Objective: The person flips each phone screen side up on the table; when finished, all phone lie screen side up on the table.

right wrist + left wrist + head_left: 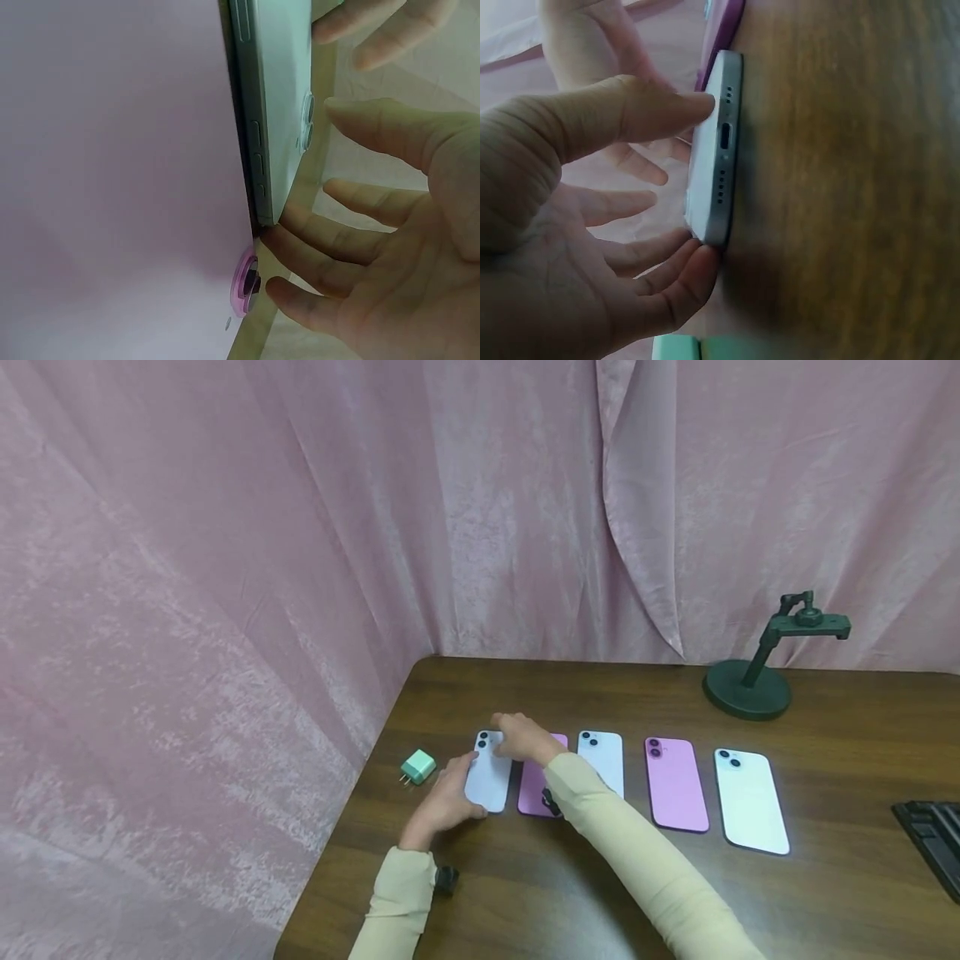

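A pale blue smartphone (489,781) lies back up at the left end of a row of phones on the table. My left hand (447,797) holds its lower end: in the left wrist view the thumb rests on the back near the charging port, with fingers against the opposite long side. Over the top end is my right hand (525,739). Its fingertips are at the phone's top edge in the right wrist view, and the thumb is held apart from the cameras. A purple phone (534,785), partly hidden by the right arm, lies just to the right.
Further right lie another pale blue phone (609,760), a purple phone (677,785) and a whitish phone (752,802). A mint-green plug adapter (418,766) sits left of my left hand. Behind stands a dark green phone stand (748,690); a black object (933,835) is at the right edge.
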`<state>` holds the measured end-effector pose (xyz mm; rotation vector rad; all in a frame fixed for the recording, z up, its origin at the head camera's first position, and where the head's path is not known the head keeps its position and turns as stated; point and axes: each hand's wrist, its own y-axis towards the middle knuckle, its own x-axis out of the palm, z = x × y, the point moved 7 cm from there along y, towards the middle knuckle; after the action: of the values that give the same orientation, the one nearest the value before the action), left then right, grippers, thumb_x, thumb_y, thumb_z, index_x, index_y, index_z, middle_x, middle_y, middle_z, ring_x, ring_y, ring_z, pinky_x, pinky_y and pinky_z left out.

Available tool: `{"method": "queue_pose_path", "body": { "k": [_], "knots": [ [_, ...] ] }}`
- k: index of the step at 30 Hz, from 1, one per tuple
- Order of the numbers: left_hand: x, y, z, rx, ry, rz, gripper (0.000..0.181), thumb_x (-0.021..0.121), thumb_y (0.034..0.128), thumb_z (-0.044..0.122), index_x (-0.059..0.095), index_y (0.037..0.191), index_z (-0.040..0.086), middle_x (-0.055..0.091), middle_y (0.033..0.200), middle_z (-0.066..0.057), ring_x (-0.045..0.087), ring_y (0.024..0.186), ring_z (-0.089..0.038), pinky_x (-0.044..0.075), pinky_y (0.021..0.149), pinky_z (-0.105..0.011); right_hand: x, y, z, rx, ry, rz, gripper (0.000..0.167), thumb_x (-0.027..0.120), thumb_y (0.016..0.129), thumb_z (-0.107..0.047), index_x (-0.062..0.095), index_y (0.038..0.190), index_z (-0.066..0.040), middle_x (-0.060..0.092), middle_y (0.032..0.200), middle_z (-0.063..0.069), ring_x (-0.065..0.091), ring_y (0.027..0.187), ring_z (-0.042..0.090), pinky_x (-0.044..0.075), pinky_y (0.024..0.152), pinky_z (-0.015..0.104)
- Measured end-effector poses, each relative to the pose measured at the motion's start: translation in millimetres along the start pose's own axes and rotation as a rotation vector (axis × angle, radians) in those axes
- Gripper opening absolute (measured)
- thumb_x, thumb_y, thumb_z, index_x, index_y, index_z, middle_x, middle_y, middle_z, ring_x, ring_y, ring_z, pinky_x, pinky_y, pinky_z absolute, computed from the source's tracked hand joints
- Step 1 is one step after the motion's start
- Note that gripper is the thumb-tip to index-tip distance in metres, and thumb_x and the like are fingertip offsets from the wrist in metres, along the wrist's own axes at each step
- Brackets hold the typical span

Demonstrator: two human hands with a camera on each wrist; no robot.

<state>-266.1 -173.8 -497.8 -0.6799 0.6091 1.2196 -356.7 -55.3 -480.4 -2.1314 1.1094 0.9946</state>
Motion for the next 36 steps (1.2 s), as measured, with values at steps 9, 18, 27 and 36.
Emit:
{"method": "queue_pose_path", "body": {
  "k": [9, 18, 27, 36],
  "knots": [
    [6.6, -1.8, -2.5, -0.007, 0.036, -0.020, 0.094, 0.086, 0.0739, -0.001, 0.034, 0.153, 0.000, 0.039, 0.148, -0.027, 0.041, 0.127, -0.041, 0.042, 0.102, -0.058, 3, 1.4, 1, 0.043, 0.037, 0.007, 0.049, 0.069, 0.096, -0.013, 0.054, 0.140, 0.004, 0.058, 0.138, 0.022, 0.054, 0.128, 0.038, 0.047, 0.103, 0.049],
    [1.8, -0.4, -2.6, -0.020, 0.034, 0.014, 0.096, 0.089, 0.0719, 0.002, 0.036, 0.153, 0.001, 0.043, 0.146, -0.025, 0.043, 0.127, -0.042, 0.043, 0.102, -0.058, 1, 9.4, -1, 0.040, 0.059, 0.046, 0.042, 0.067, 0.097, -0.015, 0.060, 0.131, 0.008, 0.062, 0.128, 0.025, 0.061, 0.117, 0.038, 0.052, 0.097, 0.047],
    [-2.6, 1.8, 7.6, -0.002, 0.035, 0.047, 0.099, 0.088, 0.0691, -0.006, 0.035, 0.153, 0.000, 0.039, 0.146, -0.025, 0.042, 0.130, -0.044, 0.044, 0.103, -0.058, -3, 14.4, -1, 0.079, 0.015, 0.036, 0.033, 0.072, 0.094, -0.023, 0.066, 0.112, 0.004, 0.059, 0.112, 0.018, 0.050, 0.105, 0.032, 0.050, 0.089, 0.044],
    [0.6, -1.9, 7.7, 0.025, 0.066, 0.049, 0.108, 0.087, 0.0680, -0.007, 0.027, 0.157, 0.002, 0.038, 0.144, -0.023, 0.042, 0.125, -0.040, 0.045, 0.102, -0.055, 0, 13.7, -2, 0.070, 0.012, 0.047, 0.028, 0.075, 0.092, -0.022, 0.062, 0.103, 0.001, 0.056, 0.100, 0.013, 0.052, 0.093, 0.026, 0.051, 0.080, 0.038]
  ]
}}
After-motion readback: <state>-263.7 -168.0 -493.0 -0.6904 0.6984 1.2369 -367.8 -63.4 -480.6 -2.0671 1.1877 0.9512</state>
